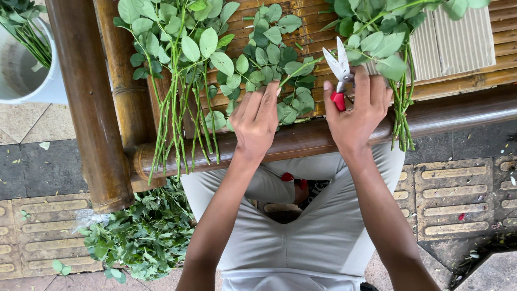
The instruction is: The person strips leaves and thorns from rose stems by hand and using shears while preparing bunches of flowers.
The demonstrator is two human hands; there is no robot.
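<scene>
At the bamboo table's [301, 139] front edge, the left hand [255, 120] pinches a leafy stem [293, 70] while the right hand [356, 110] grips open shears [339, 73].

Even, soft daylight; sharp picture.
No hard shadows or glare; focus crisp throughout; slight wide-angle bending towards the frame edges.

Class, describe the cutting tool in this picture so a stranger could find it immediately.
Start at the bamboo table strewn with leafy green stems. Over its front rail, the person's right hand grips a pair of shears. Red handles and pale open blades, pointing up toward the leaves, make them the only non-green thing among the foliage.
</scene>
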